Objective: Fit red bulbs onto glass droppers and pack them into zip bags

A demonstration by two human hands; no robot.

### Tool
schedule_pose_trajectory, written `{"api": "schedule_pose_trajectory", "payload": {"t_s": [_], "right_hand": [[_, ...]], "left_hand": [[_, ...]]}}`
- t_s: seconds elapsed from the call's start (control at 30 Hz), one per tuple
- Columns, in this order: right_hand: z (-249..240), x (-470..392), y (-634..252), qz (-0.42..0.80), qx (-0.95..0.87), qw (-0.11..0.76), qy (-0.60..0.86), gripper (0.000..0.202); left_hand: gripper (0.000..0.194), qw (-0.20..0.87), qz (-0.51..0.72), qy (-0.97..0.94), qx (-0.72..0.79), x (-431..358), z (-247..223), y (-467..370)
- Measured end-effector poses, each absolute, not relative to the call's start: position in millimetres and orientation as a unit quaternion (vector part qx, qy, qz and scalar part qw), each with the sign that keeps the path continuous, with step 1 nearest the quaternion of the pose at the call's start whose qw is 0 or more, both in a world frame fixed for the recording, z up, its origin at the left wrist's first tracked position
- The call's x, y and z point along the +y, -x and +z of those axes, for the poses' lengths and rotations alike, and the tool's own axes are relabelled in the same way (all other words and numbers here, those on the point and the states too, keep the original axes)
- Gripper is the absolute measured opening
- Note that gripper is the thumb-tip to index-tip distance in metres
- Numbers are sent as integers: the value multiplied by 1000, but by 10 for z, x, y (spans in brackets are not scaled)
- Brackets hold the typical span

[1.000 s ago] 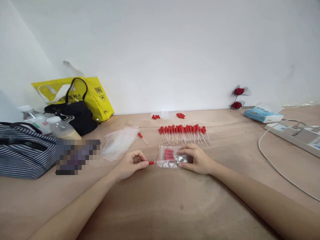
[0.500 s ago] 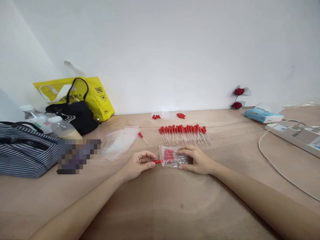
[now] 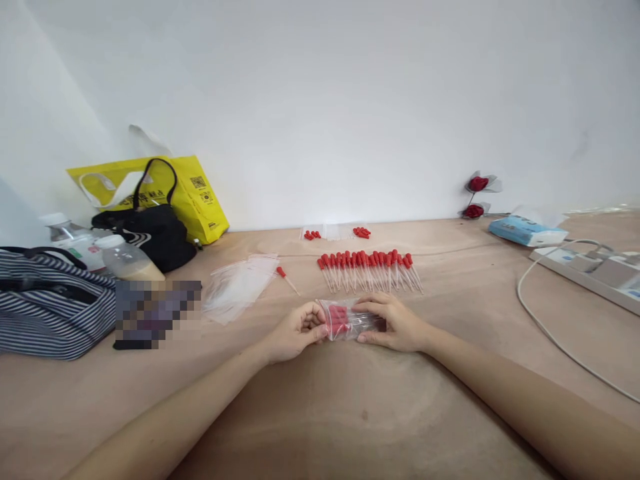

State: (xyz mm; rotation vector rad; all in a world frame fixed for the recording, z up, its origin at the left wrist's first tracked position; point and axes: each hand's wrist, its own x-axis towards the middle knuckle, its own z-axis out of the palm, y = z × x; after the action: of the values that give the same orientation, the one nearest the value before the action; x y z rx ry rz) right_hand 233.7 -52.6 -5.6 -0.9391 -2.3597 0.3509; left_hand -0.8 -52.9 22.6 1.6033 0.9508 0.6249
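Observation:
A clear zip bag [image 3: 355,321] with several red-topped droppers inside lies between my hands. My left hand [image 3: 303,328] pinches the bag's open-end edge on the left, fingers curled. My right hand [image 3: 393,323] grips the bag's other end, covering the dropper tips. Just behind is a row of red-topped droppers [image 3: 370,270], tips toward me. One single dropper [image 3: 289,280] lies to the left of the row, beside a fanned stack of flat clear bags [image 3: 240,287].
Filled bags [image 3: 337,231] lie by the wall. A yellow bag [image 3: 200,200], black bag [image 3: 150,233], bottle [image 3: 127,260] and striped bag [image 3: 55,307] stand left. Tissues [image 3: 525,231], a power strip [image 3: 595,270], its cable [image 3: 545,350] and red roses [image 3: 475,211] are right.
The red dropper end that stuck out by my left fingers is now inside the bag. My left hand has moved right, onto the bag's edge.

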Motion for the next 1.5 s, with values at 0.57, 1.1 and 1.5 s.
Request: {"api": "schedule_pose_trajectory", "payload": {"t_s": [0.57, 1.1, 1.5], "right_hand": [[-66, -505, -2386, 127, -888, 268, 351, 55], [-91, -478, -2411, 138, -894, 282, 318, 55], [-69, -530, -2376, 144, -902, 313, 261, 33]], "left_hand": [[21, 371, 199, -843, 333, -474, 260, 85], [25, 362, 188, -851, 331, -432, 190, 60], [17, 346, 228, -833, 367, -515, 245, 47]]}}
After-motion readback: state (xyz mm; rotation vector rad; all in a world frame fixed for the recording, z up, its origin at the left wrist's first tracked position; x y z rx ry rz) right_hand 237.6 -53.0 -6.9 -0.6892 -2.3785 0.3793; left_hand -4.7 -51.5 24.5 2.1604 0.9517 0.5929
